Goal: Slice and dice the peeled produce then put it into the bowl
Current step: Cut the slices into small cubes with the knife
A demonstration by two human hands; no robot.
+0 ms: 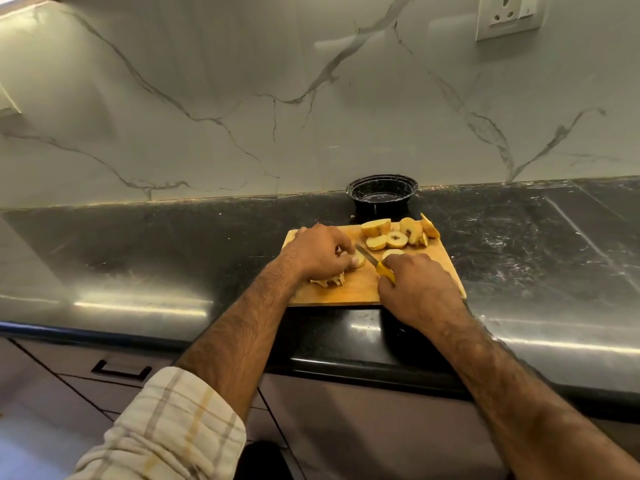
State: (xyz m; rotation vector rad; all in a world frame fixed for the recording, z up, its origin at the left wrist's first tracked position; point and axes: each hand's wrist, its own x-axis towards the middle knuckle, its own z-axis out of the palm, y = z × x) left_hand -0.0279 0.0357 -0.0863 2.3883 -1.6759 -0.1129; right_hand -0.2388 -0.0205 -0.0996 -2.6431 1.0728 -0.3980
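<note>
Wooden cutting board (349,289): lies flat on the dark stone counter (173,244), near its front edge.

Left hand (317,252): rests on the left part of the board, fingers curled down over a pale peeled piece (359,260), pinning it against the wood; only the end of that piece shows past the fingertips.

Right hand (415,284): fingers wrapped round the yellow handle of a small knife (372,260). The blade points up and left toward the held piece, its tip just beside the left fingertips. Whether the edge touches the piece cannot be told.

Cut strips (329,280): a small pale heap on the board under the left wrist, partly hidden.

Peeled halves and slices (398,233): a cluster at the far right of the board, several showing a dark core, some touching one another. One more pale slice (393,252) lies just beyond the right knuckles.

Black bowl (382,197): stands on the counter just behind the board, against the marble-patterned wall (242,98); no pieces visible inside it.

Wall socket (509,15): upper right on the wall.

Checked sleeve (166,431): rolled up on the left forearm.

Drawer handle (121,370): dark, on the cabinet front below the counter.
</note>
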